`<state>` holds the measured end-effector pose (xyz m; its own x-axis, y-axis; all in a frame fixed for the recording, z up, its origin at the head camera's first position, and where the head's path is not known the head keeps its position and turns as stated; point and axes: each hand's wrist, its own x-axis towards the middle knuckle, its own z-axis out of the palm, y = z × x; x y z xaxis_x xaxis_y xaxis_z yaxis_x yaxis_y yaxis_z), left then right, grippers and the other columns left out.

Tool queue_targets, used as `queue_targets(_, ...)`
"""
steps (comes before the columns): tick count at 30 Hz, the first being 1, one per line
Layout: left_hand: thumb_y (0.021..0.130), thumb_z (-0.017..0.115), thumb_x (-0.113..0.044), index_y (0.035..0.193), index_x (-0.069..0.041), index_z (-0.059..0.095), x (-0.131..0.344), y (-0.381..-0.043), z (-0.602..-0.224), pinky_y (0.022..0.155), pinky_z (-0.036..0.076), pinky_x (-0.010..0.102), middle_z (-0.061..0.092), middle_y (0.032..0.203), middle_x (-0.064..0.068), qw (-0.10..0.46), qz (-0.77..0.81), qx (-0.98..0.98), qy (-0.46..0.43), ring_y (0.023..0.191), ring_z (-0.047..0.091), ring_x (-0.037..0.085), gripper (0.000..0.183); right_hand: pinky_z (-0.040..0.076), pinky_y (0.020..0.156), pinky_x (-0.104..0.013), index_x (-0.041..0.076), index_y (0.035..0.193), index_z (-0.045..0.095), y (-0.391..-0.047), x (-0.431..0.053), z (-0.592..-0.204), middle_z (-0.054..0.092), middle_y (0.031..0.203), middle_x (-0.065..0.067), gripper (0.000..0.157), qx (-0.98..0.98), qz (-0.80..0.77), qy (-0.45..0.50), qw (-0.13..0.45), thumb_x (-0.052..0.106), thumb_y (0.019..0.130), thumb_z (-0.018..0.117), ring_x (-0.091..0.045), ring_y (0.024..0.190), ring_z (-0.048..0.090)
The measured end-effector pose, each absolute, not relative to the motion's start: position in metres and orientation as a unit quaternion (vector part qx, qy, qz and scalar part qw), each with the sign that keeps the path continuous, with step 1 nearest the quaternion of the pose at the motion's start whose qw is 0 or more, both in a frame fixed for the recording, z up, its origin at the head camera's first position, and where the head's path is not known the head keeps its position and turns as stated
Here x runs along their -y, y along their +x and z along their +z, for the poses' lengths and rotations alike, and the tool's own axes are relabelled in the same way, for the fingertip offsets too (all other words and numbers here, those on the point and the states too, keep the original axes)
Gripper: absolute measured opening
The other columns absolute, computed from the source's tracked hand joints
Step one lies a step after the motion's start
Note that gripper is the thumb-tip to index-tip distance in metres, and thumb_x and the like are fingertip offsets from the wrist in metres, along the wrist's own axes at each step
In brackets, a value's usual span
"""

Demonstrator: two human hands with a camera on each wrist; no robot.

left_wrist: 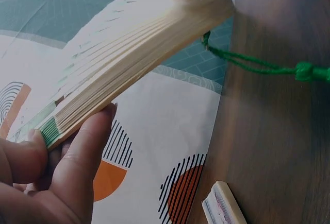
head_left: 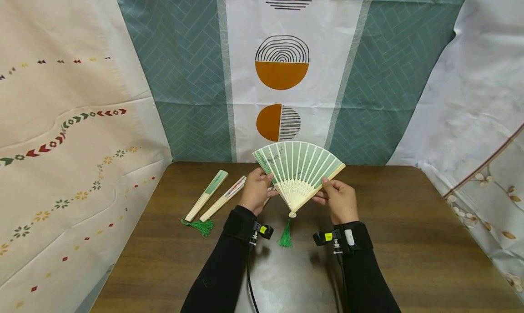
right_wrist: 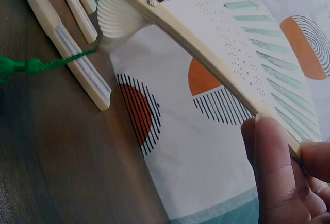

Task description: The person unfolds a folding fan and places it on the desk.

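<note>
A pale green folding fan (head_left: 298, 165) with cream ribs is spread wide above the far part of the table, held in both hands. My left hand (head_left: 255, 192) pinches its left outer rib between thumb and fingers. On the other side, my right hand (head_left: 340, 200) grips the right outer rib (right_wrist: 216, 74) the same way. From the pivot at the bottom hangs a green tassel (head_left: 286, 235). Dark writing marks the fan's left part. Two folded fans, one green (head_left: 207, 194) and one white-patterned (head_left: 223, 198), lie left of my left hand.
A third folded fan (right_wrist: 82, 72) lies on the brown table (head_left: 409, 240), mostly hidden behind my left hand in the head view. Green tassels (head_left: 203, 226) trail from the folded fans. A patterned cloth (head_left: 282, 26) hangs behind the table's far edge.
</note>
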<state>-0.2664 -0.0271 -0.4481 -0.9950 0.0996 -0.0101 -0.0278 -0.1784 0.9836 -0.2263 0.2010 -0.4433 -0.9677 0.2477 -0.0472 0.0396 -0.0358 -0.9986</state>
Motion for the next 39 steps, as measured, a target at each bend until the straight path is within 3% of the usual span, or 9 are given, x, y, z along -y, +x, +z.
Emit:
queue_targets(8, 0.122, 0.045, -0.004, 0.163, 0.009, 0.047, 0.0317, -0.2653, -0.4439, 0.111, 0.066, 0.056, 0.062, 0.155, 0.037, 0.042, 0.789, -0.613, 0.016, 0.144, 0.066, 0.052, 0.042, 0.072, 0.074, -0.026, -0.011, 0.111, 0.066, -0.2271, -0.2013, -0.4421, 0.072, 0.088, 0.003, 0.037, 0.67, 0.73, -0.109, 0.082, 0.024, 0.12, 0.061, -0.005, 0.075, 0.079)
queue_targets(15, 0.123, 0.042, -0.005, 0.162, 0.009, 0.047, 0.0349, -0.2649, -0.4439, 0.12, 0.058, 0.063, 0.058, 0.159, 0.035, 0.017, 0.81, -0.586, 0.002, 0.151, 0.062, 0.049, 0.042, 0.071, 0.078, -0.023, -0.016, 0.13, 0.064, -0.229, -0.201, -0.444, 0.077, 0.086, 0.01, 0.04, 0.643, 0.752, -0.105, 0.097, 0.022, 0.121, 0.057, -0.003, 0.077, 0.08)
queue_targets(19, 0.123, 0.043, -0.005, 0.155, 0.009, 0.052, 0.0348, -0.2655, -0.4435, 0.119, 0.059, 0.065, 0.068, 0.136, 0.023, 0.004, 0.817, -0.577, -0.01, 0.13, 0.072, 0.037, 0.036, 0.071, 0.079, -0.022, -0.016, 0.131, 0.064, -0.2296, -0.2002, -0.4443, 0.079, 0.086, 0.011, 0.04, 0.633, 0.76, -0.101, 0.109, 0.022, 0.121, 0.058, -0.003, 0.077, 0.08)
queue_targets(22, 0.123, 0.044, -0.006, 0.147, 0.009, 0.054, 0.0335, -0.2661, -0.4437, 0.118, 0.06, 0.065, 0.063, 0.115, 0.008, -0.009, 0.82, -0.572, -0.014, 0.119, 0.068, 0.027, 0.03, 0.071, 0.079, -0.022, -0.015, 0.128, 0.065, -0.2295, -0.1991, -0.4441, 0.078, 0.086, 0.01, 0.037, 0.621, 0.768, -0.104, 0.118, 0.021, 0.12, 0.059, -0.004, 0.077, 0.08)
queue_targets(25, 0.123, 0.044, -0.005, 0.143, 0.009, 0.054, 0.0328, -0.2664, -0.4442, 0.119, 0.059, 0.067, 0.06, 0.118, 0.01, -0.019, 0.829, -0.559, -0.014, 0.136, 0.064, 0.037, 0.026, 0.071, 0.079, -0.022, -0.013, 0.126, 0.065, -0.2292, -0.1987, -0.4444, 0.078, 0.085, 0.009, 0.035, 0.609, 0.775, -0.111, 0.125, 0.021, 0.12, 0.06, -0.003, 0.077, 0.081)
queue_targets(27, 0.123, 0.044, -0.006, 0.14, 0.009, 0.054, 0.0328, -0.2666, -0.4449, 0.12, 0.058, 0.068, 0.058, 0.131, 0.016, -0.023, 0.834, -0.551, -0.015, 0.154, 0.053, 0.044, 0.024, 0.071, 0.08, -0.023, -0.011, 0.124, 0.065, -0.2293, -0.1984, -0.4448, 0.078, 0.085, 0.008, 0.033, 0.6, 0.782, -0.114, 0.127, 0.021, 0.12, 0.06, -0.004, 0.077, 0.082)
queue_targets(30, 0.123, 0.043, -0.006, 0.13, 0.008, 0.052, 0.0326, -0.2663, -0.4461, 0.122, 0.056, 0.068, 0.052, 0.134, 0.021, -0.028, 0.84, -0.542, -0.021, 0.161, 0.042, 0.049, 0.018, 0.071, 0.08, -0.024, -0.008, 0.119, 0.066, -0.2302, -0.1982, -0.4454, 0.078, 0.085, 0.006, 0.028, 0.586, 0.791, -0.115, 0.131, 0.02, 0.12, 0.06, -0.006, 0.077, 0.082)
queue_targets(36, 0.123, 0.044, -0.005, 0.135, 0.008, 0.053, 0.0295, -0.2664, -0.4456, 0.119, 0.059, 0.065, 0.054, 0.122, 0.013, -0.047, 0.855, -0.516, -0.037, 0.141, 0.056, 0.041, 0.02, 0.072, 0.078, -0.026, 0.0, 0.105, 0.068, -0.2313, -0.198, -0.4462, 0.078, 0.088, 0.003, 0.022, 0.55, 0.811, -0.126, 0.158, 0.017, 0.118, 0.062, -0.008, 0.076, 0.084)
queue_targets(39, 0.122, 0.044, -0.004, 0.132, 0.007, 0.051, 0.0279, -0.2662, -0.4447, 0.118, 0.06, 0.065, 0.051, 0.122, 0.01, -0.058, 0.861, -0.504, -0.044, 0.136, 0.053, 0.031, 0.017, 0.072, 0.079, -0.028, 0.001, 0.103, 0.067, -0.2298, -0.1977, -0.4453, 0.076, 0.091, 0.002, 0.021, 0.542, 0.814, -0.13, 0.163, 0.016, 0.117, 0.064, -0.009, 0.078, 0.084)
